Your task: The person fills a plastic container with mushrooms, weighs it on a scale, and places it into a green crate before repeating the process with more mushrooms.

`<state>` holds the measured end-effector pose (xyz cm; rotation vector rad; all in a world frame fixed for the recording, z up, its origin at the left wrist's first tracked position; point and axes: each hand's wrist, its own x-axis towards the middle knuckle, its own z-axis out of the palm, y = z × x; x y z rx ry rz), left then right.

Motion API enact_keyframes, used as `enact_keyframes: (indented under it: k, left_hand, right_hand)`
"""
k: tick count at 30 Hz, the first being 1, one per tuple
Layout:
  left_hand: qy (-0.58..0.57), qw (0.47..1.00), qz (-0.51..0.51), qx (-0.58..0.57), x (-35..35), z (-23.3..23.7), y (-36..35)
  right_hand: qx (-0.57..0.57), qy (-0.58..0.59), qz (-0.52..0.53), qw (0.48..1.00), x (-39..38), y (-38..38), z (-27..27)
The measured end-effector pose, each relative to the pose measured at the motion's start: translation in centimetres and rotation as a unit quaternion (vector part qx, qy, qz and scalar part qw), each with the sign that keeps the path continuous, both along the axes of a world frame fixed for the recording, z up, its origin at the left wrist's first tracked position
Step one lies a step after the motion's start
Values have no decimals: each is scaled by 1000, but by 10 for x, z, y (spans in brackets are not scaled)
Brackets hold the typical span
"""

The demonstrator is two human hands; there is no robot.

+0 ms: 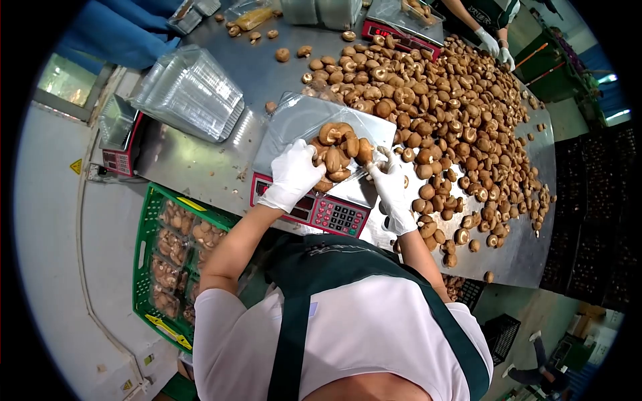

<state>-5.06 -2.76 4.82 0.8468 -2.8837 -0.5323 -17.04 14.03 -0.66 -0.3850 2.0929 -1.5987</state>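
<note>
Item: mushrooms (338,150), a small heap on the pan (271,144) of the scale (341,217) in front of you.
- Left hand (291,174): gloved, half closed against the heap's left side.
- Right hand (393,190): gloved, fingers bent at its right edge, by an outer mushroom (364,151). You cannot tell whether either hand grips anything.

Handling: steady the heap lightly from both sides; nudge caps inward rather than squeezing, as they may bruise or split. Take your weight off the pan when checking the reading, and keep your left wrist off the display.

Surroundings:
- Loose pile (455,113): right and far, on the metal table (521,257).
- Clear trays (200,93): stacked, left.
- Second scale (119,162): far left.
- Green crate (142,267): near left, packs inside.
- Third scale (436,49): far side, beside the pile; beyond it, a co-worker's gloved hands (487,41).

Obscured: fingertips among the caps; the heap's underside, so any tray beneath is uncertain; your display, partly covered and unreadable; the crate's right side, behind your arm.
</note>
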Motion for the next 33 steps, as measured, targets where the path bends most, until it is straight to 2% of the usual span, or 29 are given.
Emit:
enact_keyframes:
  k: [1,3,4,6,8,10,11,15,19,20,22,28,32,33]
  left_hand:
    - [-1,1000,0,-2,0,2,-2]
    - [-5,995,25,97,3,5,-5]
    - [-7,995,24,97,4,6,-6]
    - [51,996,41,55,8,7,-5]
    - [43,998,38,15,7,7,1]
    - [-59,998,-12,-20,3,5,9]
    - [-64,998,-16,-24,1,7,12]
    - [-57,998,7,12,-6,5,6]
    - [-21,998,49,21,-4,-2,3]
    - [-22,999,45,20,-3,-3,2]
    - [-34,999,33,24,-3,1,0]
    - [-90,995,-24,-18,-8,12,4]
    - [-113,993,-13,-6,-15,7,2]
    - [-80,997,4,21,-12,5,0]
  right_hand:
    - [7,1,2,1000,0,1,2]
    - [16,27,2,1000,-2,5,3]
    - [27,53,2,998,-1,6,5]
    - [23,30,-4,999,0,11,12]
    - [8,33,-2,999,-2,14,14]
    - [30,58,1,998,-3,13,17]
    - [37,66,0,997,-3,12,14]
    - [78,101,-11,992,-8,12,12]
    - [50,69,-6,996,-12,15,12]
    - [50,67,-10,996,-12,16,9]
    - [58,139,-6,989,-12,16,5]
    - [77,103,1,992,-12,14,7]
    - [98,132,-12,986,-11,13,12]
    - [96,132,-13,986,-12,14,12]
